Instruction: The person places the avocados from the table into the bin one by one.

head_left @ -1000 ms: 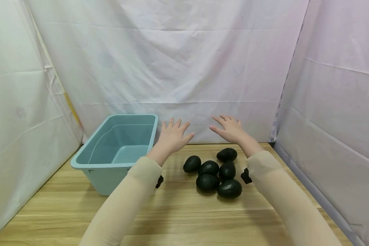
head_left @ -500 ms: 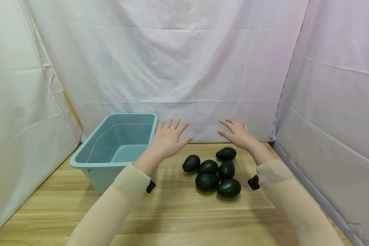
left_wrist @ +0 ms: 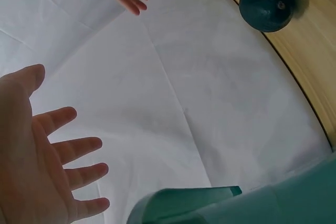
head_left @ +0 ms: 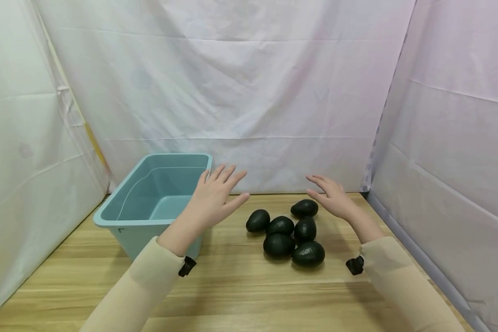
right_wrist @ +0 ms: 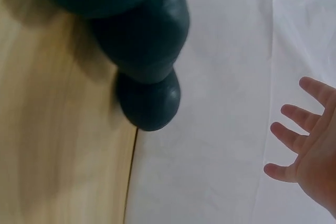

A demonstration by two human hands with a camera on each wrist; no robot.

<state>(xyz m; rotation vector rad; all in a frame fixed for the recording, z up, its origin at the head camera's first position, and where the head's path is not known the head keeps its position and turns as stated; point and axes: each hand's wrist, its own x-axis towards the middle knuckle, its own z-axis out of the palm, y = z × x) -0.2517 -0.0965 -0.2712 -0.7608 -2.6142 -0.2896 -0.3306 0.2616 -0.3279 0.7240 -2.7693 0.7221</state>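
Note:
Several dark green avocados lie in a cluster on the wooden table, among them a front one (head_left: 308, 254), a left one (head_left: 257, 221) and a back one (head_left: 305, 208). My left hand (head_left: 210, 199) hovers with spread fingers beside the right rim of a blue-green plastic tub (head_left: 149, 223), holding nothing. To the right of the avocados, my right hand (head_left: 334, 199) is raised with straight fingers and holds nothing. The left wrist view shows the spread left hand (left_wrist: 47, 156) and part of the tub (left_wrist: 273, 198). In the right wrist view the avocados (right_wrist: 149, 100) are close, apart from the right hand (right_wrist: 315, 145).
White cloth (head_left: 249, 92) hangs behind the table and along both sides. The wooden tabletop (head_left: 240, 295) extends in front of the avocados and the tub. Black wrist straps (head_left: 187, 266) show at the sleeves.
Both hands have drawn back toward the person and spread farther apart, the left moving left and the right moving right. The avocados and the tub have stayed in place.

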